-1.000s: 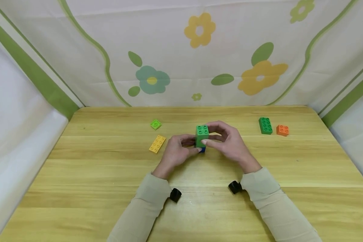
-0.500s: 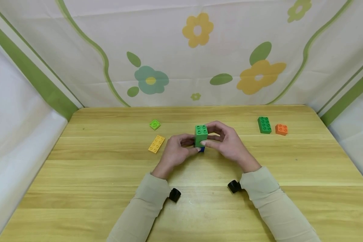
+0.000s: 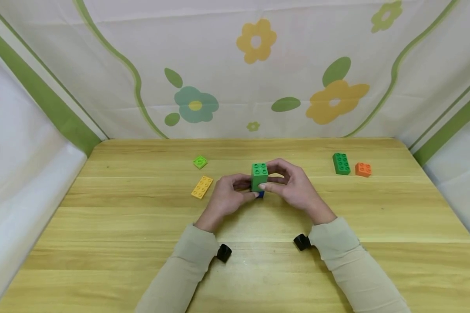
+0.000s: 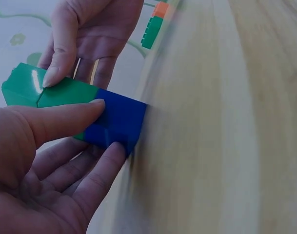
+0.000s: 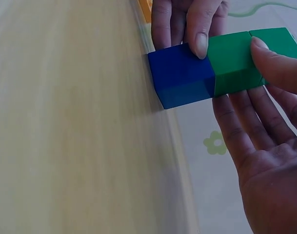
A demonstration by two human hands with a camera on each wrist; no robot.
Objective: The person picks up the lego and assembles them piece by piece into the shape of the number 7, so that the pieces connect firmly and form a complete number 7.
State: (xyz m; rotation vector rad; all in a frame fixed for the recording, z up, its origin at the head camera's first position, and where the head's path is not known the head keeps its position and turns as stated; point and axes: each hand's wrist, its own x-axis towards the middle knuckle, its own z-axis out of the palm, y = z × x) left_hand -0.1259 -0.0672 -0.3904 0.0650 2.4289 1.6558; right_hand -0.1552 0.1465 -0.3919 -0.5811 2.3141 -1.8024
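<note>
An upright stack of toy building bricks stands between the two hands in the head view, with a blue brick (image 3: 261,194) at the bottom and two green bricks (image 3: 259,179) above it. My left hand (image 3: 228,196) grips the stack low down; in the left wrist view its thumb tip lies on the blue brick (image 4: 120,119) close to the seam. Higher up, my right hand (image 3: 295,188) pinches the green part, its thumb near the joint between the green bricks (image 5: 233,63) in the right wrist view. Seams look closed, and studs show on top.
A yellow eight-stud plate (image 3: 202,187) and a small lime plate (image 3: 200,162) lie left of the hands on the wooden table (image 3: 113,243). At the right sit a dark green brick (image 3: 341,164) and an orange brick (image 3: 363,169). A patterned curtain (image 3: 227,65) hangs behind.
Both hands keep their hold on the stack with no clear movement. The whole head view shifts only slightly.
</note>
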